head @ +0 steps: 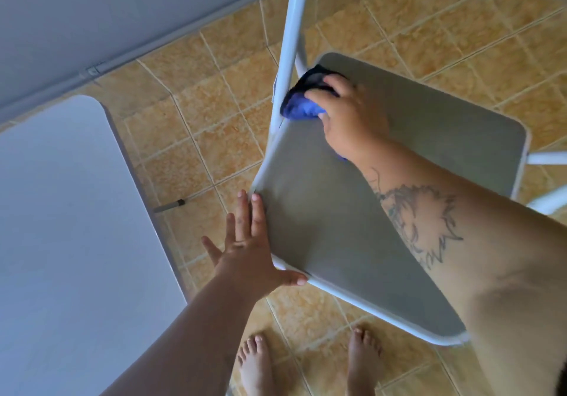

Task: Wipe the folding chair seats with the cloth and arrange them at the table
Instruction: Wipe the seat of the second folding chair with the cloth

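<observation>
A folding chair stands unfolded in the middle of the head view, its grey seat [331,217] framed by white tubing [290,43]. My right hand [349,116] presses a bunched blue cloth [302,101] onto the seat's far left corner, beside the upright frame tube. My left hand [248,257] lies flat with fingers spread against the seat's near left corner, thumb along the front rail. The white table [70,211] fills the left side, its rounded corner close to the chair.
Orange-brown floor tiles [208,95] lie under everything. A table leg tip [171,205] pokes out below the table's edge. A grey wall or panel [92,15] with a metal rail runs along the top left. My bare feet [306,362] stand below the seat's front.
</observation>
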The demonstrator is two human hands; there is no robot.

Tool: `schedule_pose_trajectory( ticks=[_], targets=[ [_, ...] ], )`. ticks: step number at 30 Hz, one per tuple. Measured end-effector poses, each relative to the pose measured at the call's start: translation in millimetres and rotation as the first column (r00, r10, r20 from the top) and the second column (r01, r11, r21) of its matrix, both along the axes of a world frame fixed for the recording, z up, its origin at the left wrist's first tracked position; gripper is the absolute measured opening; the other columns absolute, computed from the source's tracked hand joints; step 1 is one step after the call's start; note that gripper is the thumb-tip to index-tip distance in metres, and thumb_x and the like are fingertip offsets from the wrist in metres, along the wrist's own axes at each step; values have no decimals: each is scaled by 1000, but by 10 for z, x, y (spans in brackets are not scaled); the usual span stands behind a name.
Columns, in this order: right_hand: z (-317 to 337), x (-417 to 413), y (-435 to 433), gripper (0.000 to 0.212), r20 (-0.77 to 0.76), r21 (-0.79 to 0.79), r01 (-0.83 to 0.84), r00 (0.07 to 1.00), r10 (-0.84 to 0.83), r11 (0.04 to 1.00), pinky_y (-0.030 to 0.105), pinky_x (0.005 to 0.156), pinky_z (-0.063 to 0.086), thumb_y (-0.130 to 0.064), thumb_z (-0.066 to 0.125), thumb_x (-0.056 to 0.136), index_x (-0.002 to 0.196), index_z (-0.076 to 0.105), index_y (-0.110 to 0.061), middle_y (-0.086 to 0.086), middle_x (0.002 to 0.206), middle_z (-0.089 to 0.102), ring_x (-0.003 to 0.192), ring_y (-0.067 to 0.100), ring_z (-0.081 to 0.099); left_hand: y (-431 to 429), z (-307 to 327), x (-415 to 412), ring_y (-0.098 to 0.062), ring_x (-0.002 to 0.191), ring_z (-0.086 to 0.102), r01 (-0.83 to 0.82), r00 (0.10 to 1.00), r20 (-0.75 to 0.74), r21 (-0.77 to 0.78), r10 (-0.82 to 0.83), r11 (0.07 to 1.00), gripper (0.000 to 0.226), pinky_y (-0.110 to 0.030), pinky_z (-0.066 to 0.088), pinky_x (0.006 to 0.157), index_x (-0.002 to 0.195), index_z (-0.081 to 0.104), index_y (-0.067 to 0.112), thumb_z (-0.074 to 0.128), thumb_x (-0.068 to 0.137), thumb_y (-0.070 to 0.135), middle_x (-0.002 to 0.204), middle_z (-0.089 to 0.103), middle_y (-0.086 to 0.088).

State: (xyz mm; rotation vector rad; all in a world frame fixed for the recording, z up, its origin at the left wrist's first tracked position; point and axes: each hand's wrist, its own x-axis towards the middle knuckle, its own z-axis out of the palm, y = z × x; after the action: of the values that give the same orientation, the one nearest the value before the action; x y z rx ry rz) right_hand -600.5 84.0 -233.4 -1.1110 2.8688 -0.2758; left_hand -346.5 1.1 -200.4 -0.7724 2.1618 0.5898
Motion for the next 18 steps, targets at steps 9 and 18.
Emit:
schedule_pose_trajectory(
  ticks=[9,18],
  targets=[
    [142,1079,1633,53,102,75,355,927,-362,932,49,84,48,-27,48,77,130,52,-36,2,144,44,106,40,55,198,146,-331,-26,142,-33,159,983,118,-131,-144,979,157,-69,-1,112,140,-40,18,69,46,80,149,-46,-2],
    [225,471,2172,48,-2,98,699,712,-702,708,51,86,48,-24,53,83,130,53,-29,7,136,49,109,44,51,388,109,-577,-28,140,-37,320,944,120,-116,-307,940,161,-72,-1,109,138,-42,23,64,38,89,146,-50,0]
  ],
)
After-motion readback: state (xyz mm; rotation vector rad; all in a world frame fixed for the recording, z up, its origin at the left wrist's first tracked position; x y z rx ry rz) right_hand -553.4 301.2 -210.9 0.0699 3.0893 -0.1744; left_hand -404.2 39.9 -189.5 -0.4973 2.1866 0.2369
